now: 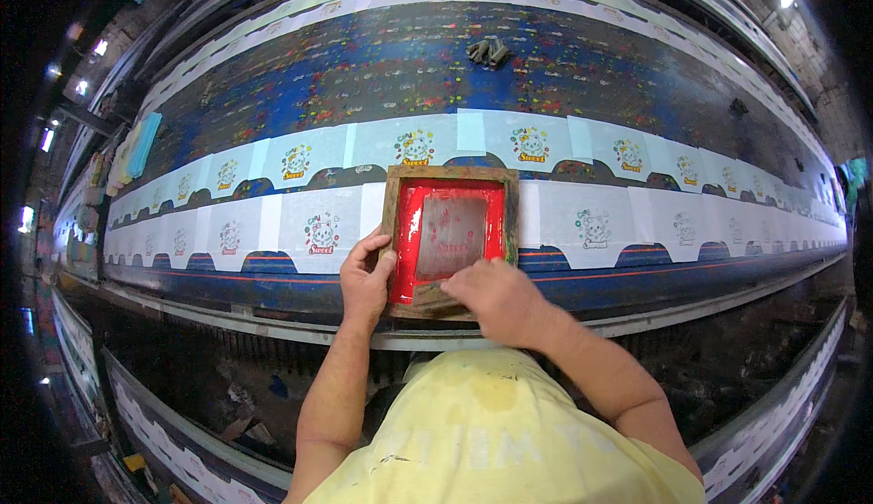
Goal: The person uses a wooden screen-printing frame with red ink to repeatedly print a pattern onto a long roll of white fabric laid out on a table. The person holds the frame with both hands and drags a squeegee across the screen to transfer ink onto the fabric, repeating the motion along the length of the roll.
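Note:
A wooden screen-printing frame [452, 174] lies over a white cut piece on the near row. Red ink [408, 240] coats its inside edges and surrounds the darker mesh window [455, 238]. My left hand [367, 284] grips the frame's left side, thumb on the rim and fingers against the outer edge. Low inside the frame, my right hand [498, 299] is closed on a squeegee [435, 295], of which only a brown strip shows. That hand is slightly blurred and covers the frame's lower right corner.
White pieces with a printed cartoon animal [322, 231] line the long table in rows. One piece [593, 227], right of the frame, carries a fainter print. Farther back, a crumpled grey cloth [489, 52] lies on the ink-spotted blue and dark tabletop [391, 67]. A rail [273, 308] runs along the near edge.

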`<state>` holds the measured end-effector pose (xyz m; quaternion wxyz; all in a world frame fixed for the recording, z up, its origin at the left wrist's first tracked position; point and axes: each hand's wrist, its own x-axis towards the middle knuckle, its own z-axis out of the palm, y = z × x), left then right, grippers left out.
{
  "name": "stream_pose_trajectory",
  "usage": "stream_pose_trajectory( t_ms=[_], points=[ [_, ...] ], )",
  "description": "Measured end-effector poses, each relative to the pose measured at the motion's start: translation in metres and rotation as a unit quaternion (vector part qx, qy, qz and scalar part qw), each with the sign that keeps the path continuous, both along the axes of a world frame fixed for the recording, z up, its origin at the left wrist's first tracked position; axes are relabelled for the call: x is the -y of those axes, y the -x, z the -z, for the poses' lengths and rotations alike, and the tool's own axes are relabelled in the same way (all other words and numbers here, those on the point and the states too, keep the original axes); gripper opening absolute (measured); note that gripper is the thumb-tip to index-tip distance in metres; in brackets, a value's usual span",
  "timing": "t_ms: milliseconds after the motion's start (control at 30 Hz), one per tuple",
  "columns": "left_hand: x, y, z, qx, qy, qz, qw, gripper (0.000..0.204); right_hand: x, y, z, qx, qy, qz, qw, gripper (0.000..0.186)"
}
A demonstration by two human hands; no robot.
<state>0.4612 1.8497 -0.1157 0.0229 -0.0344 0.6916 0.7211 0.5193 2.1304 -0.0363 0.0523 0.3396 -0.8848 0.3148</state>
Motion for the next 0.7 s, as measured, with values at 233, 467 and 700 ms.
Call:
stream_pose_trajectory(
  t_ms=[233, 467, 700],
  points=[
    [0.002, 0.017, -0.024, 0.018, 0.085, 0.032, 0.996, 0.051, -0.019, 0.107, -0.003, 0.029, -0.023, 0.098, 0.995, 0.042],
    [0.005, 0.02, -0.019, -0.009, 0.108, 0.05, 0.993, 0.053, 0.005, 0.082, 0.006, -0.045, -0.084, 0.135, 0.986, 0.049],
    [0.012, 0.018, -0.004, -0.036, 0.133, 0.064, 0.988, 0.048, 0.04, -0.005, -0.002, -0.036, -0.1, 0.127, 0.986, 0.046]
  ],
)
